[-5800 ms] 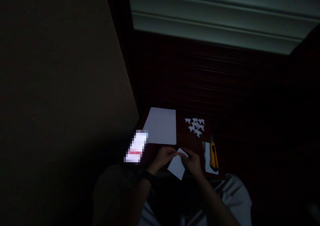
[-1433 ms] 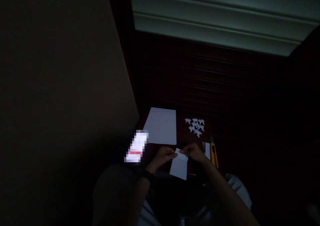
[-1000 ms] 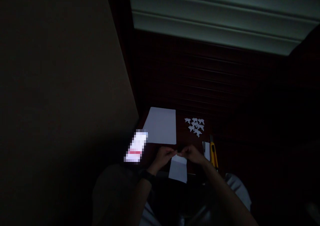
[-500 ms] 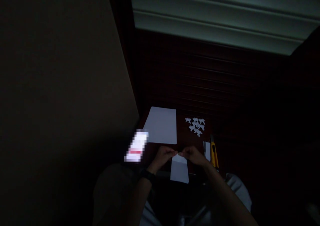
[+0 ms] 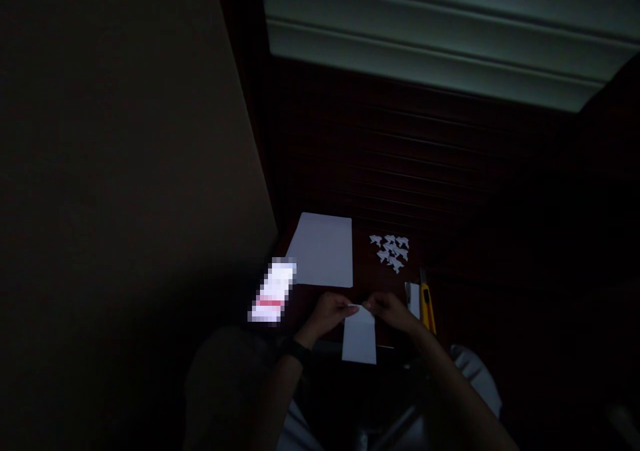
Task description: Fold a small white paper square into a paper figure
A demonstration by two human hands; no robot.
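Observation:
A white sheet of paper [image 5: 359, 343] lies at the near edge of the dark table, its lower part reaching over that edge. My left hand [image 5: 333, 310] pinches its far left corner, the thumb resting on top of the paper. At the far right corner, the fingers of my right hand [image 5: 389, 308] are closed on the same sheet. A crease crosses the upper part, and the far corners look folded in; the dim light hides finer detail. Beyond my right hand lies a cluster of small folded white paper figures [image 5: 392, 252].
A stack of white paper [image 5: 324, 250] lies at the back left of the table. Left of it glows a blurred phone screen [image 5: 273, 291]. A yellow utility knife [image 5: 427, 308] lies on the right beside a small white piece [image 5: 413, 299]. Slatted panelling [image 5: 390, 151] rises behind.
My hands have drawn slightly apart at the paper's far edge. My left thumb now lies on the sheet, and the sheet looks flatter and straighter.

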